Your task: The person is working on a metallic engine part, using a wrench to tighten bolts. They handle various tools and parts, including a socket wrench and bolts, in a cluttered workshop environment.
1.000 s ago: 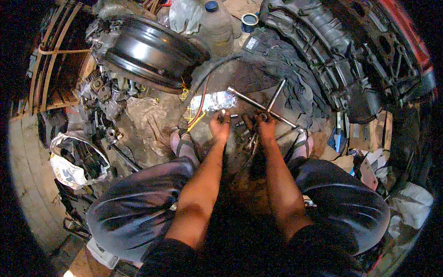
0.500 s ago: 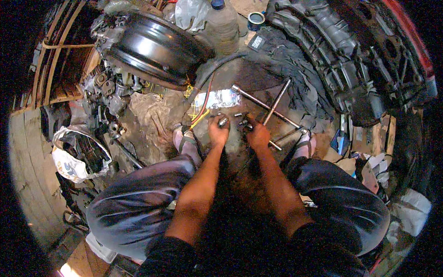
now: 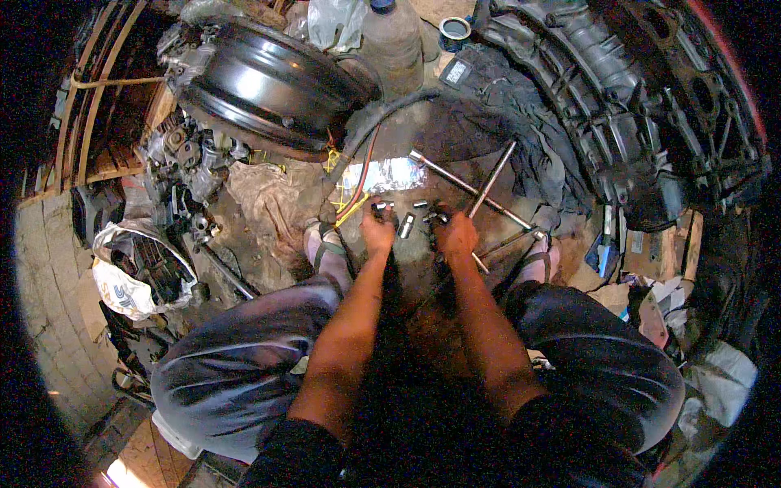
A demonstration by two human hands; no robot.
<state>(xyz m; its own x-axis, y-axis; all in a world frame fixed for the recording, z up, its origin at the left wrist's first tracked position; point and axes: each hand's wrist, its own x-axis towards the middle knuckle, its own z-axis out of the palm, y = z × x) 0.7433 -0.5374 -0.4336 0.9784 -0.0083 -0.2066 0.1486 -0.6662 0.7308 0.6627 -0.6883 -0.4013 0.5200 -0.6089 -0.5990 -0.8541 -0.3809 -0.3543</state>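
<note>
My left hand [image 3: 376, 233] is curled over the ground, its fingers closed around a small shiny metal piece [image 3: 382, 206]. To its right, a short silver cylinder like a wrench socket [image 3: 406, 225] lies on the floor. A smaller metal piece [image 3: 420, 204] rests just beyond it. My right hand [image 3: 458, 234] is closed too, with small dark and shiny metal pieces [image 3: 438, 218] at its fingertips; their exact kind is too small to make out. Beside that hand lies a four-way lug wrench [image 3: 482, 195], one arm passing close behind the fingers.
A black wheel rim [image 3: 268, 85] stands at the far left, near a large plastic bottle [image 3: 393, 49]. Dark cloth [image 3: 537, 122] and engine castings [image 3: 618, 89] fill the far right. A white bag of parts [image 3: 142, 268] sits left. A hose [image 3: 374, 122] curves across the middle.
The silver cylinder that was at my left hand now lies on the floor between my hands. My left hand has shifted slightly left and holds another shiny piece. My right hand has barely moved.
</note>
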